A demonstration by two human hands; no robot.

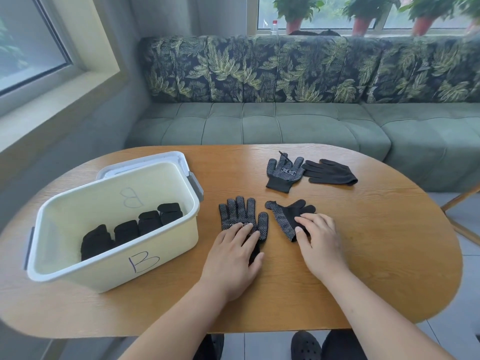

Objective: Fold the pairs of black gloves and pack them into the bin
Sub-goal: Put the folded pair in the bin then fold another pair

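On bin (145, 266) front wall: handwritten "B"; second "B" inside.

A home-style sitting nook: an oval wooden table (337, 255) stands before a green tufted corner bench (259, 126) with leaf-print back cushions (285, 68). Potted plants (296, 11) line the windowsill (337, 32) behind; a second window (26, 42) is set into the left wall.

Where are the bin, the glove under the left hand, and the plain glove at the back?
bin (166, 271): head view, front wall.
glove under the left hand (237, 211): head view, dotted fingers.
plain glove (331, 172): head view, palm area.
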